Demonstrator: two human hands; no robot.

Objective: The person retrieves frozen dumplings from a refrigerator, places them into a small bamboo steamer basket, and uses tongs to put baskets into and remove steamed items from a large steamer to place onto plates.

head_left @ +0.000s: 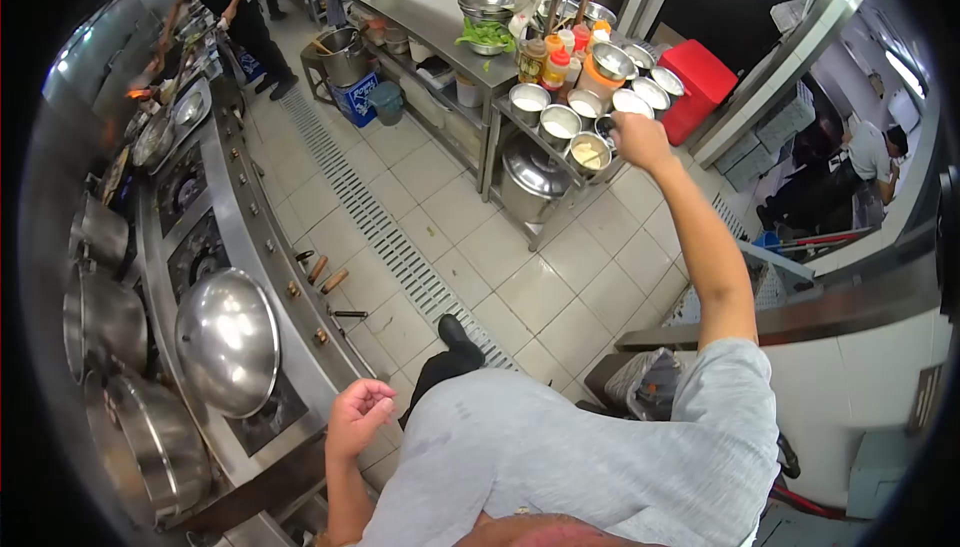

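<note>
My right hand [640, 140] is stretched out over a cluster of metal containers at the end of the steel counter. Its fingers are closed, and what they hold is hidden; a small dark item [605, 126] shows beside them. Just below the hand sits a metal container with pale yellow contents [590, 154]. Close by stand containers of white contents [560, 123] and one more white-filled container [632, 102]. My left hand [360, 417] hangs near my waist, loosely curled with nothing visible in it, beside the stove edge.
Squeeze bottles [556, 69] and a red bin [695, 87] stand around the containers. On the left stove lies a domed lid [230, 342]. Wooden handles [325, 275] jut from the stove front. A floor drain [370, 212] runs between. Two co-workers [235, 12] [865, 167] are farther off.
</note>
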